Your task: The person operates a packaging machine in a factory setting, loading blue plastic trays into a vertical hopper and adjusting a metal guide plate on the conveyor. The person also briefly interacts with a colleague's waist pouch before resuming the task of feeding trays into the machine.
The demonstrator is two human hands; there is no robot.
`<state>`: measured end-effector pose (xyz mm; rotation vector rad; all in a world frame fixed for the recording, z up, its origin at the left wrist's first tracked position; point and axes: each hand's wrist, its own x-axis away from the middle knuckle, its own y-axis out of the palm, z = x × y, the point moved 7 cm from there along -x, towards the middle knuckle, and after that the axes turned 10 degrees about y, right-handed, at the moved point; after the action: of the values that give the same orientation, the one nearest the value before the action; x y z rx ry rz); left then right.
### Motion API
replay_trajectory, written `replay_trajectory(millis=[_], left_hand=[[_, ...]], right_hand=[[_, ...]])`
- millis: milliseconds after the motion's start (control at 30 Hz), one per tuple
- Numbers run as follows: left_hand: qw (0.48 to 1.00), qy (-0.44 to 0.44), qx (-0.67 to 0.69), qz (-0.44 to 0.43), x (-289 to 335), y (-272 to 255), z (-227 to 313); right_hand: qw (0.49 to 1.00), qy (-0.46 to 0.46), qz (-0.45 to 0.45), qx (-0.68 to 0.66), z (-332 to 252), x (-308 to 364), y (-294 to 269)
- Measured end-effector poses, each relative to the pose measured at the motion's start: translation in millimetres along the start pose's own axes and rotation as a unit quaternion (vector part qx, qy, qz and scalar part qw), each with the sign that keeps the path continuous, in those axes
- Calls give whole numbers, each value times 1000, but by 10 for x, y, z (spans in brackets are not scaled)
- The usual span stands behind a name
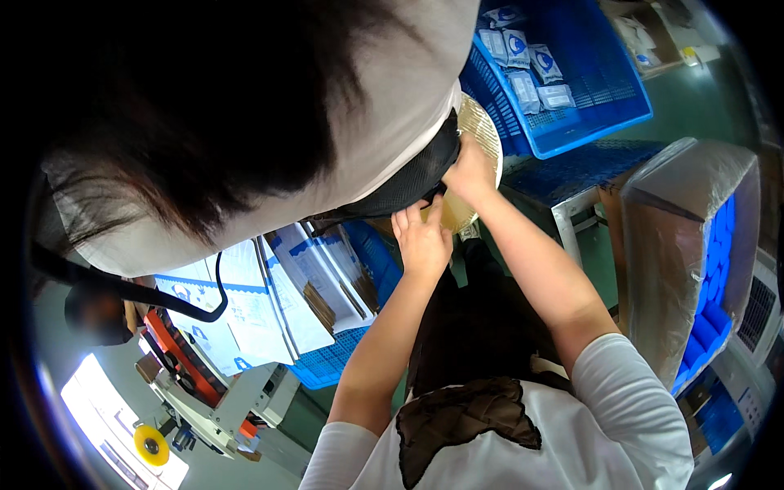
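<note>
A black mesh waist belt [404,180] goes round the back of a person in a beige top [392,82], bent over just ahead of me. My right hand [472,170] is closed on the belt's right end, its fingertips partly hidden at the fabric. Just left of it, my left hand [423,239] has its fingers on the lower edge of the same belt, by a small dark strap end between both hands. Under the person shows a round yellowish stool seat [487,131].
A blue crate [600,82] with several white packets stands at the upper right. Nearer on the right is a plastic-lined carton [661,204] with blue rolls. Printed white sheets [245,302] lie over a blue basket [331,359] at left, near a machine [200,392].
</note>
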<state>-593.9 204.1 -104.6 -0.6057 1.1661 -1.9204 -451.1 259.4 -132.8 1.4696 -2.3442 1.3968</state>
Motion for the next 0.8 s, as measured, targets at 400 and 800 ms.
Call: replay_trajectory(millis=[400, 800], left_hand=[[994, 34, 90, 45, -17, -160, 83], [979, 58, 194, -32, -603, 129, 260]], right_hand=[[961, -83, 6, -264, 363, -225, -59], [955, -282, -56, 70, 47, -478, -204]])
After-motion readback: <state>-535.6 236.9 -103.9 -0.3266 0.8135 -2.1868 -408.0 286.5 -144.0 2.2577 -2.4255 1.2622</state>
